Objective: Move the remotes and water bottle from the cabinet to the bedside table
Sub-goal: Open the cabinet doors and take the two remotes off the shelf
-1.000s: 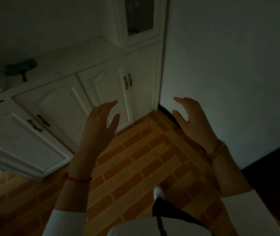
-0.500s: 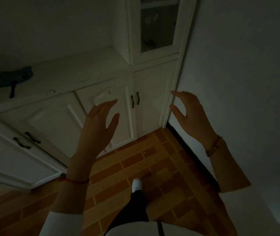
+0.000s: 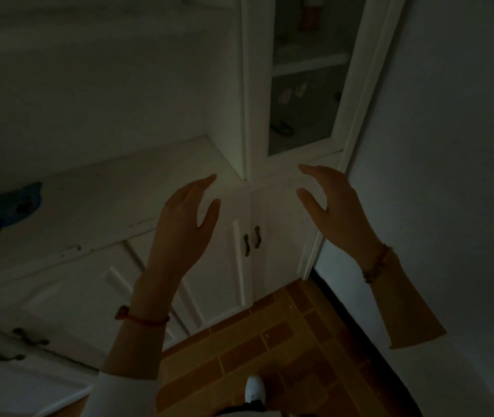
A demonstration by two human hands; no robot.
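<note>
Both hands (image 3: 257,224) empty and spread before the white cabinet (image 3: 248,251)

A single head-worn view is given, aimed forward and down from close range at the white cabinet (image 3: 179,182), with the tiled floor (image 3: 270,341) seen steeply below beside the wall (image 3: 450,145).

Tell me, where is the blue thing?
The blue thing lies on the white counter at the far left of the head view, left of the left hand.
</note>
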